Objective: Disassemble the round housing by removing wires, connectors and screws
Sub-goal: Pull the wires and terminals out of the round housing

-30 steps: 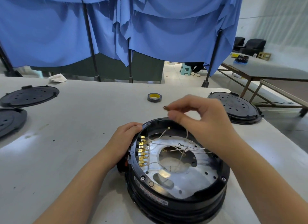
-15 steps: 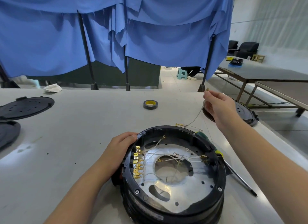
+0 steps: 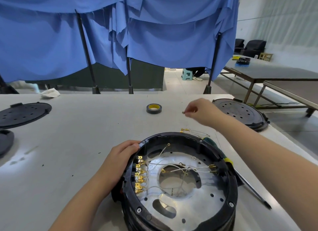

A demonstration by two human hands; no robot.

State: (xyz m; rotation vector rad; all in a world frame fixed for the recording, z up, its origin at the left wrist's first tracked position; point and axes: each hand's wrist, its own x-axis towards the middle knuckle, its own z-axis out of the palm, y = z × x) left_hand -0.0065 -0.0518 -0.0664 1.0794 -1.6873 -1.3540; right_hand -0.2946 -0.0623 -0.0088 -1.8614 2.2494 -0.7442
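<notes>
Left hand (image 3: 118, 159) on round housing (image 3: 180, 184)

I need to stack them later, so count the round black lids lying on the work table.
3. One lid at far left, another cut off by the left edge just nearer, and a third at far right behind the right hand. More may lie out of view.
</notes>
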